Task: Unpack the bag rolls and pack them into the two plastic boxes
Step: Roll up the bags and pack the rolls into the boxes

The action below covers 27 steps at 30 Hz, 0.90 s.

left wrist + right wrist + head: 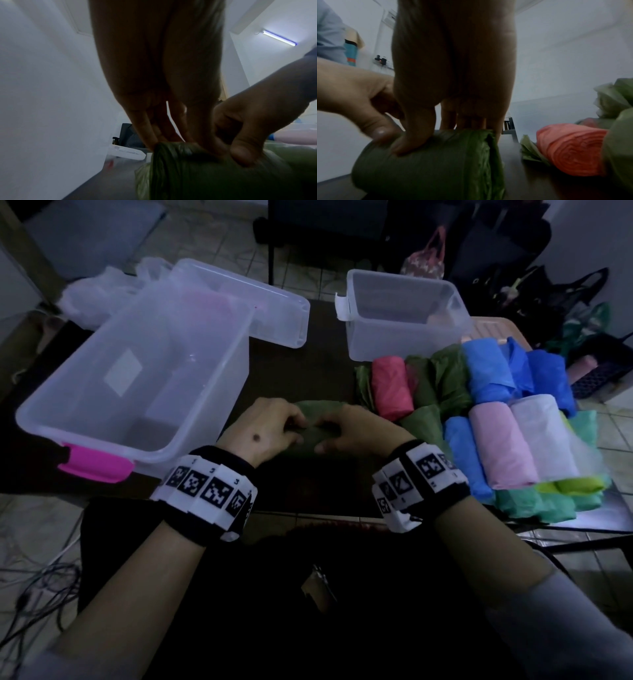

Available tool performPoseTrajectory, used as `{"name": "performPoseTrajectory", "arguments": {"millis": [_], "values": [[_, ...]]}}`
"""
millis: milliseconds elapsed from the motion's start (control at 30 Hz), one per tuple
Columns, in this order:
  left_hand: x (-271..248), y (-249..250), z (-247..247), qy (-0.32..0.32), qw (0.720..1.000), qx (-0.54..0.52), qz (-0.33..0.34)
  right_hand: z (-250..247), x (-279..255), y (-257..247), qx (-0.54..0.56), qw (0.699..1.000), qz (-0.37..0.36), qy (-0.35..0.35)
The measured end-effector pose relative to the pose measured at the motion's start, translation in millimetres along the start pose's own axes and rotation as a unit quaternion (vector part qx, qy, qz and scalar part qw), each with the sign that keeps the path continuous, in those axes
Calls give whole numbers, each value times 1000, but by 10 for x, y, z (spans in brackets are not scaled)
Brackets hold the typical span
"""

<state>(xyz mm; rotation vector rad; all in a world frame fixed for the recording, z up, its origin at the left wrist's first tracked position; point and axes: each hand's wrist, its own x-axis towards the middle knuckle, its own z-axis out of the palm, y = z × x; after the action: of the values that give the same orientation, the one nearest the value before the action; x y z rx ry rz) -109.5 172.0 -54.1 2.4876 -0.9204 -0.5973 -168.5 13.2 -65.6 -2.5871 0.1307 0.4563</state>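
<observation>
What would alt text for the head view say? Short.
Both hands, left and right, grip a green bag roll on a dark table. An empty large box sits left, a smaller box behind, and coloured rolls are piled right.

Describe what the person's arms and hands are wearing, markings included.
Both hands are bare, no gloves or rings visible. The left wrist band and right wrist band are black straps carrying white blocks printed with black square codes and small numerals. Forearms are bare; a grey sleeve covers the right upper arm, and grey also shows at the left elbow.
</observation>
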Motion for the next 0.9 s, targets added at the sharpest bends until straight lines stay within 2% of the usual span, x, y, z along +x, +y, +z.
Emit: {"name": "performPoseTrajectory", "arguments": {"millis": [133, 233, 333, 467, 567, 633, 733, 900], "values": [[39, 9, 32, -42, 998, 45, -1, -79, 86, 38, 25, 999, 30, -23], [91, -13, 69, -30, 998, 60, 1, -64, 78, 1, -9, 1000, 9, 13], [132, -43, 68, -38, 998, 42, -5, 14, 43, -47, -115, 991, -32, 61], [161, -45, 39, -72, 997, 26, -25, 151, -13, -58, -95, 993, -47, 58], [144, -47, 58, -36, 999, 24, -1, 165, 44, -19, -81, 994, -37, 61], [123, -71, 78, -8, 999, 32, 12, 109, 97, 2, -39, 998, -27, 50], [126, -93, 81, -21, 1000, 21, -1, 5, 179, 29, -22, 999, -8, 23], [128, -105, 79, -14, 1000, 14, -1, 6, 301, -2, -110, 991, 44, -69]]}}
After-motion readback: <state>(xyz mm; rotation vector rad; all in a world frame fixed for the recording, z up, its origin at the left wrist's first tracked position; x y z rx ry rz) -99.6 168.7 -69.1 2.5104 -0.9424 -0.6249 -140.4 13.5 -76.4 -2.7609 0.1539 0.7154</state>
